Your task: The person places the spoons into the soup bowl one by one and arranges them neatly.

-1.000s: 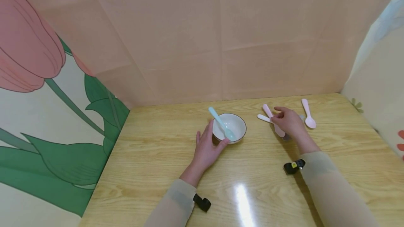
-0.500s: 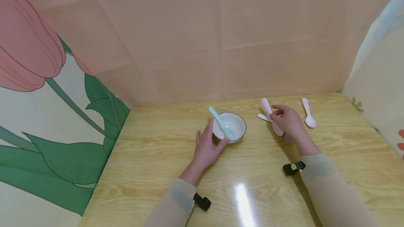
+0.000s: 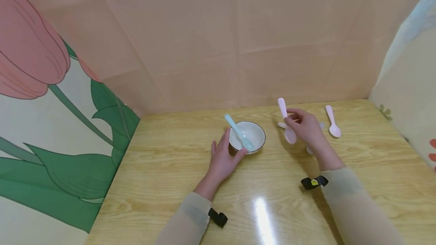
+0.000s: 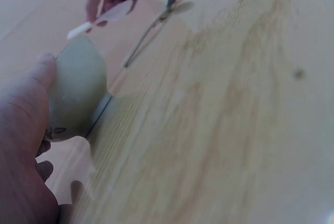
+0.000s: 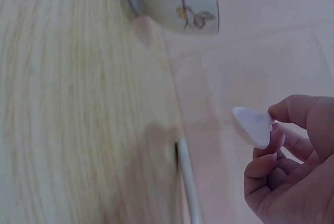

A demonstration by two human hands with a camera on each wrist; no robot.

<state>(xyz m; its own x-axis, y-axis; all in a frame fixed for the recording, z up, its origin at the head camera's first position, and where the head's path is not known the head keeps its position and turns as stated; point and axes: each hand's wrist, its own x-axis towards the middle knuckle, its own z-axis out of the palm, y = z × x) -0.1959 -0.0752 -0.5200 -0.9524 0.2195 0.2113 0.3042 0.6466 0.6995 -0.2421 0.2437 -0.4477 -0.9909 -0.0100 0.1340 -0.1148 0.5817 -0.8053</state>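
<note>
Right of centre in the head view, the person's right hand (image 3: 308,128) pinches a pink spoon (image 3: 290,136) above the wooden table (image 3: 153,165), while near the middle the left hand (image 3: 223,160) holds a white bowl (image 3: 257,135) between thumb and fingers, a light-blue spoon (image 3: 240,131) leaning inside.

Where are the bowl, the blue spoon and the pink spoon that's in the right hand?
Bowl (image 3: 257,134): head view, on its bare inside wall.
Blue spoon (image 3: 237,131): head view, on its handle.
Pink spoon (image 3: 290,136): head view, on its scoop.
</note>
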